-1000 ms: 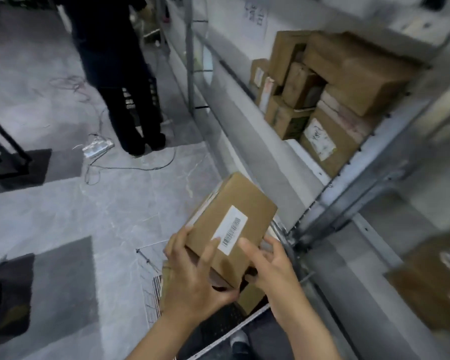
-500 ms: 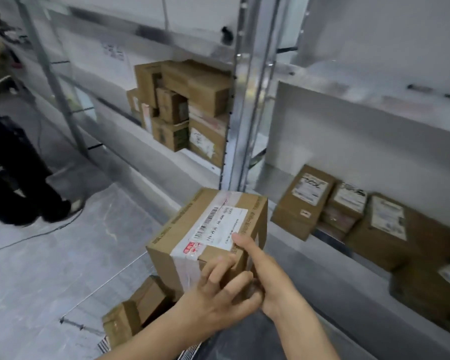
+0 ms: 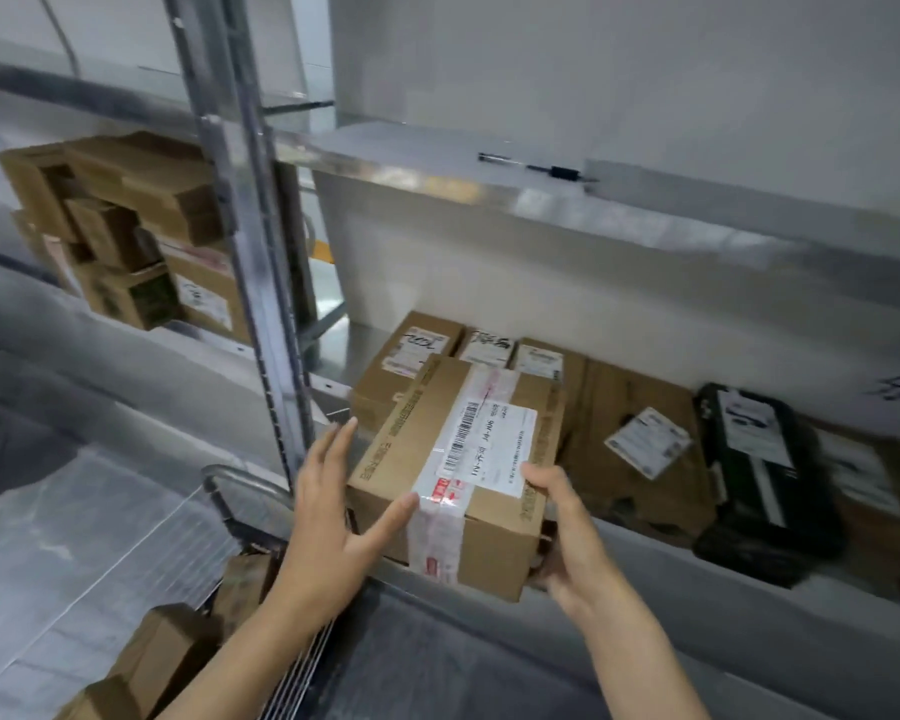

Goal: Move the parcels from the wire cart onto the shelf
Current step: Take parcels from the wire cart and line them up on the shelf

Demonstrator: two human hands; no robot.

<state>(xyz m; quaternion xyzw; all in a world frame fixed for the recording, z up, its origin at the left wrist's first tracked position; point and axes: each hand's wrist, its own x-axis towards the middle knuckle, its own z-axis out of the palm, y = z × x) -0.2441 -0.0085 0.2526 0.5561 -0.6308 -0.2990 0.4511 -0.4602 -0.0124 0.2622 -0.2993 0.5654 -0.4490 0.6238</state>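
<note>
A brown cardboard parcel (image 3: 453,480) with a white barcode label and clear tape sits at the front edge of the metal shelf (image 3: 749,574), partly over the lip. My left hand (image 3: 333,511) lies flat against its left side with straight fingers. My right hand (image 3: 562,532) grips its right near corner, thumb on top and fingers underneath. Below left, the wire cart (image 3: 250,491) holds more brown parcels (image 3: 162,652).
Several brown parcels (image 3: 411,356) lie behind and right of the held one on the shelf, plus a black parcel (image 3: 759,475). A steel upright (image 3: 261,283) stands just left. Stacked boxes (image 3: 126,231) fill the neighbouring bay. An upper shelf (image 3: 541,194) hangs overhead.
The parcel rose from the cart and travelled right onto the shelf's front edge. My view swung from the floor to the shelf. My left hand went from gripping underneath to lying flat on the side.
</note>
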